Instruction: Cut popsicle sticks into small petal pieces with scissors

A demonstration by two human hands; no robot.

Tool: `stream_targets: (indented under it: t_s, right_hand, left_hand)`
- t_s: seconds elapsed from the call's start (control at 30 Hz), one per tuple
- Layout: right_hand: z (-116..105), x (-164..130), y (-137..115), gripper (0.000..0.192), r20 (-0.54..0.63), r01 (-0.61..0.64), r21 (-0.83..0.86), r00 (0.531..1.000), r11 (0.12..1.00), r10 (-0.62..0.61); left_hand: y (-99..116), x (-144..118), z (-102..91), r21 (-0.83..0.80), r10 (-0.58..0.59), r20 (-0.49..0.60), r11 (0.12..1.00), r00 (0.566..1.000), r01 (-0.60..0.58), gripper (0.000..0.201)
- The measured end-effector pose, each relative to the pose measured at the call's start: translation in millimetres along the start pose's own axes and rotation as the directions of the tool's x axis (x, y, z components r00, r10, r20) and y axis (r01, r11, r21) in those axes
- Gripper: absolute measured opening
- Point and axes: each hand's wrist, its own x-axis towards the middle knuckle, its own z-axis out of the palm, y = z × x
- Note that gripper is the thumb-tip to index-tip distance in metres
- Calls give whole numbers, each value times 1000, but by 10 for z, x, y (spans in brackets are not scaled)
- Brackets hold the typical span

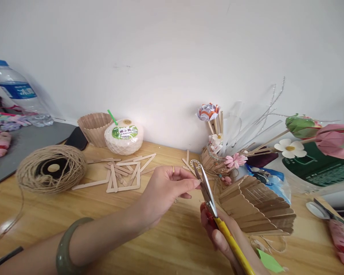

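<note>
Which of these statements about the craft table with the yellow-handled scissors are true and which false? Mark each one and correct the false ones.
1. The right hand holds the yellow-handled scissors. True.
2. The left hand rests flat on the round ball of brown twine. False: it is raised above the wooden table, fingertips pinched beside the scissor blades.
3. The white coconut drink with a green straw stands near the wall. True.
4. The flat wooden craft sticks are stacked in the clear plastic water bottle. False: they lie loose on the table.

Green-and-white label with unreadably small characters on coconut drink [124, 136], blurred white characters on water bottle [15, 91] blue label
</note>
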Motion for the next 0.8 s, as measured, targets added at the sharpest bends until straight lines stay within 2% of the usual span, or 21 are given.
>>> stream_targets:
  t_s: [0.3,0.57,0.8]
  right_hand:
    - [-10,-3,69,57,-18,15,-95,1000,995,-17]
    - [-56,10,120,53,35,46,-106,999,993,-42]
    - [-55,14,82,54,15,42,-126,999,991,-40]
  left_hand:
    - [-21,7,4,5,-2,-14,1000,1000,2,10]
    - [-15,-4,5,15,0,-14,1000,1000,0,9]
    - [-21,2,1,4,-4,-11,1000,1000,4,8]
